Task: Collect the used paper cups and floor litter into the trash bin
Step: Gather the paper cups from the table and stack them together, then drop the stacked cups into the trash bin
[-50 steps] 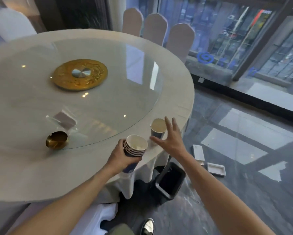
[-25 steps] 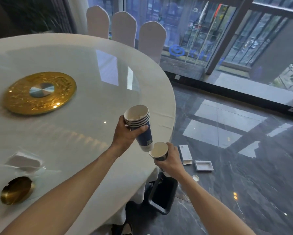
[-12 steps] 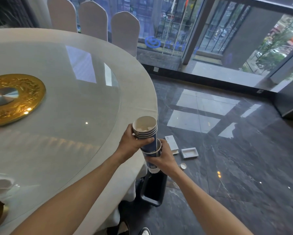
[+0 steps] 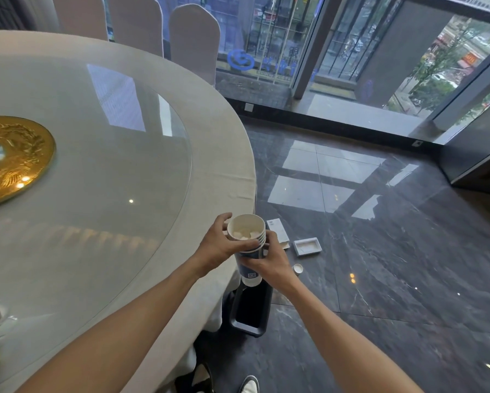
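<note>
Stack of paper cups (image 4: 248, 245) is gripped by both hands, left hand (image 4: 219, 245) near rims, right hand (image 4: 269, 262) lower, above black trash bin (image 4: 251, 313) beside bench (image 4: 96, 194); litter (image 4: 307, 246) on floor.

A round white-clothed table (image 4: 215, 143) with covered chairs (image 4: 194, 38) stands on glossy dark marble floor (image 4: 394, 251) beside daylit floor-length windows (image 4: 351, 46).
</note>
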Available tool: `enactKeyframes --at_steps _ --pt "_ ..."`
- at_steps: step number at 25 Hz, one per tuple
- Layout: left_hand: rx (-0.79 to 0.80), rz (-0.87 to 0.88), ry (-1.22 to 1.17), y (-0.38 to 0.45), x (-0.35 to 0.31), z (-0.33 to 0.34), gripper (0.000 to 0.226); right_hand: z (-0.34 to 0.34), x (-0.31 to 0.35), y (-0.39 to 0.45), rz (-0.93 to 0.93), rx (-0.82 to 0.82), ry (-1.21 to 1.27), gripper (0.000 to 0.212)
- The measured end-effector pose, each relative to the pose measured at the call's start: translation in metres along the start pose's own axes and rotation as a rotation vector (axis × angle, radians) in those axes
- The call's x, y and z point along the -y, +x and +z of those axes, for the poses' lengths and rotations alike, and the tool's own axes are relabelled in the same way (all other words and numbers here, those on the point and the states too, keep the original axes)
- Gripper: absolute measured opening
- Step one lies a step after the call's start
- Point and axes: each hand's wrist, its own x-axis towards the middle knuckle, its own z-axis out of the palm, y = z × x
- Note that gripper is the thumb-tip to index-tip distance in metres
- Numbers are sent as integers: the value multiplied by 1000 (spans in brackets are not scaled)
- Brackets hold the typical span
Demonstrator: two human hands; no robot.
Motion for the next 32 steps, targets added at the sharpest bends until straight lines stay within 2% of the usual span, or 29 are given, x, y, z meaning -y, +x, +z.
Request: enactKeyframes --at_steps 2,5,6,9,11,16,20,26,32 --pt "-1 -27 -21 0 5 0 78 -2 -3 -1 10 17 -26 72" --pt "9 -98 -78 2 14 10 32 -7 -10 -2 19 32 -53 74" --pt "5 -112 -70 4 19 15 27 -9 -14 -3 25 31 -60 76" --pt "12 -138 -16 8 38 39 28 -18 -41 -4 126 45 -112 82" --pt "44 -178 12 14 54 60 28 -27 -63 -4 219 85 -30 81" --pt "25 -251 135 32 107 108 27 -46 -110 5 463 133 308 50" --pt "-2 -411 196 43 169 148 28 -34 -178 19 571 105 310 29" --pt "-12 -631 230 76 270 186 25 7 -284 47 706 158 292 30" --pt "-15 -800 121 99 351 213 41 38 -363 67 908 174 363 30"
